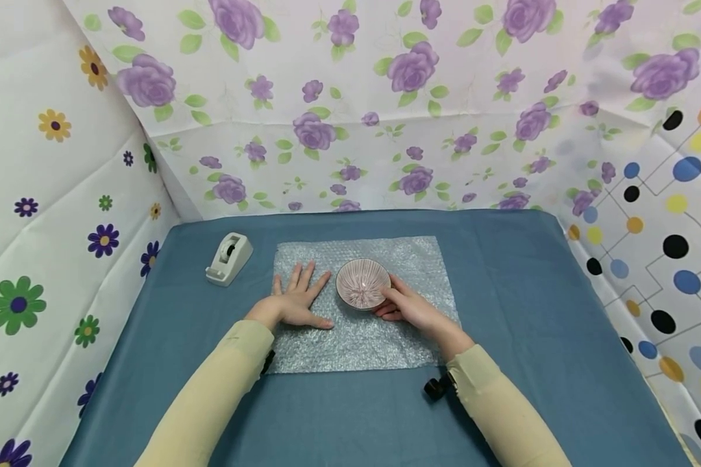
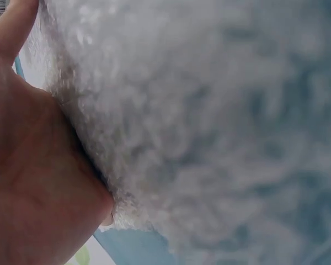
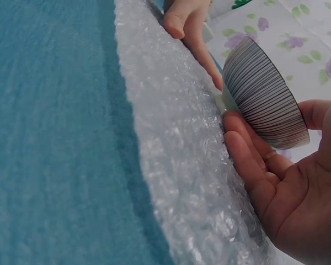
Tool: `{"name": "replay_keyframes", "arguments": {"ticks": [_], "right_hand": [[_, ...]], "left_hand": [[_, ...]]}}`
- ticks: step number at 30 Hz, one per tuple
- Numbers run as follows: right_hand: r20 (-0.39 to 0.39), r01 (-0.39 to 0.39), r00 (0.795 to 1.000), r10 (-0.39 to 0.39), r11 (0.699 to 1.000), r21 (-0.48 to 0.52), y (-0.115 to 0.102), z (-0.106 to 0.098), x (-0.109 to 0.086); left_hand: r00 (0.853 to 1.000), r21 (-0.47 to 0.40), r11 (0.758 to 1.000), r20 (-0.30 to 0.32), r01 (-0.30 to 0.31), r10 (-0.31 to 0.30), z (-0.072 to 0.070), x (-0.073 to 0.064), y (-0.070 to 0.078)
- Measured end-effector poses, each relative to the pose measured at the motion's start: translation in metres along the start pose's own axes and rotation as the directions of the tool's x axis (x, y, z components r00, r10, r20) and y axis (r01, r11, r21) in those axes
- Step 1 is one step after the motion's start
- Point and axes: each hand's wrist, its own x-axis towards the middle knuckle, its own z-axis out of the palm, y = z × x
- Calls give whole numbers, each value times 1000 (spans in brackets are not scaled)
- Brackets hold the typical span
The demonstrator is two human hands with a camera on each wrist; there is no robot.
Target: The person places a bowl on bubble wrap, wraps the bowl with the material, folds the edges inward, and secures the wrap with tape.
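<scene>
The small round pink-striped ceramic bowl (image 1: 363, 283) is kept upright at the middle of the clear bubble-wrap sheet (image 1: 409, 259), cupped by the curled right hand (image 1: 407, 308), while the sheet is pinned flat by the spread left hand (image 1: 295, 299).

Blue cloth-covered table (image 1: 561, 337), purple rose-print back wall (image 1: 385, 97), flowered left wall (image 1: 47, 214), dotted right wall (image 1: 672, 246)
</scene>
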Motion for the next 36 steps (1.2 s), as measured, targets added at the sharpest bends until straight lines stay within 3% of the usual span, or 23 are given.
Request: {"name": "replay_keyframes", "arguments": {"ticks": [23, 36], "right_hand": [[-8, 37, 999, -37, 996, -76, 0, -1, -20], [-22, 9, 1000, -12, 992, -127, 10, -21, -45]], "left_hand": [[1000, 14, 999, 1, 31, -31, 1, 0, 3], [1000, -1, 1000, -19, 18, -18, 2, 1, 1]]}}
